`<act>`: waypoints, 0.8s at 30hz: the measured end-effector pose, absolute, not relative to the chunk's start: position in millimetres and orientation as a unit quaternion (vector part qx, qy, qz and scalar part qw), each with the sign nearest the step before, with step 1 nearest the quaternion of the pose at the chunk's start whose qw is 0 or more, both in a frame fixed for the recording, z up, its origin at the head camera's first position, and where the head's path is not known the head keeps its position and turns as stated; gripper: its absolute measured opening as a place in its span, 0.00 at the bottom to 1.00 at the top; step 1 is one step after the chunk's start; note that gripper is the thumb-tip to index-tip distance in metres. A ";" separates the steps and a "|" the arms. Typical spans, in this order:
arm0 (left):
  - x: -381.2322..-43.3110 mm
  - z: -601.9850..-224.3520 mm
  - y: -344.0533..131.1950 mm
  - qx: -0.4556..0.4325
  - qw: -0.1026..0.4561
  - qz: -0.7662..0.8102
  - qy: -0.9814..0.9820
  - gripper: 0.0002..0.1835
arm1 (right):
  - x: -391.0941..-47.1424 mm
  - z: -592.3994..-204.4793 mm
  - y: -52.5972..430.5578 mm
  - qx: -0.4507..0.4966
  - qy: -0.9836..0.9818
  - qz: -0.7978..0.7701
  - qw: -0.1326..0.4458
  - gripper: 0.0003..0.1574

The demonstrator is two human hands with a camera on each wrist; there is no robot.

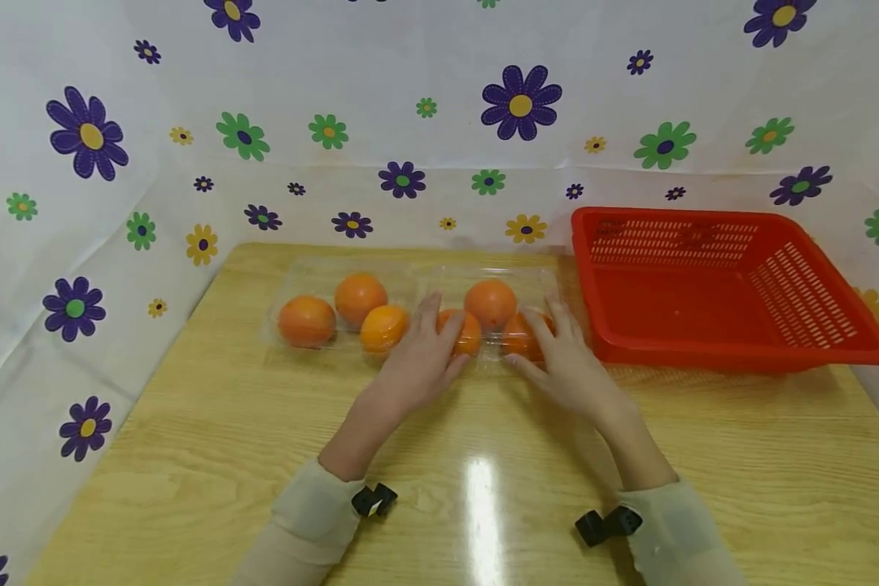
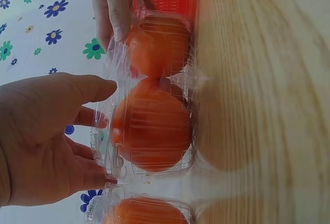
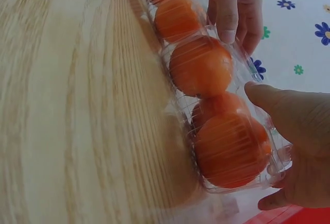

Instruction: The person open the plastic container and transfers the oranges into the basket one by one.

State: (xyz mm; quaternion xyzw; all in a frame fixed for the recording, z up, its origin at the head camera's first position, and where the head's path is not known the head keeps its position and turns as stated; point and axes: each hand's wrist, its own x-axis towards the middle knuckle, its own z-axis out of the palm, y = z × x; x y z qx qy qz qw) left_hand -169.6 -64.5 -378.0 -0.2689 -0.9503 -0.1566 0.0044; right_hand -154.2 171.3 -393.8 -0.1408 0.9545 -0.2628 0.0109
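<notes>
Two clear plastic clamshell boxes stand side by side on the table, each with three oranges inside. Both hands are at the right-hand box. My left hand rests on the left part of its lid, fingers spread, thumb toward the front edge. On the right part lies my right hand, its fingers also spread, with fingertips near the box's corner. Through the plastic an orange shows below my left hand, and another orange beside my right thumb. The left-hand box sits close against it.
A red plastic basket with slotted walls stands right of the boxes. Behind everything hangs a white cloth with printed flowers. The wooden table reflects light in front of the hands.
</notes>
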 end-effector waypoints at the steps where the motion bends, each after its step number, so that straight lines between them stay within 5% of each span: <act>1: -169.5 -379.1 -64.5 -0.268 0.007 -0.157 -0.950 0.29 | -154.2 -394.6 171.3 -0.140 0.954 -0.266 0.014 0.46; 24: -173.3 -385.7 -68.6 -0.263 0.018 -0.161 -0.951 0.26 | -155.8 -398.1 172.0 -0.136 0.955 -0.263 0.020 0.48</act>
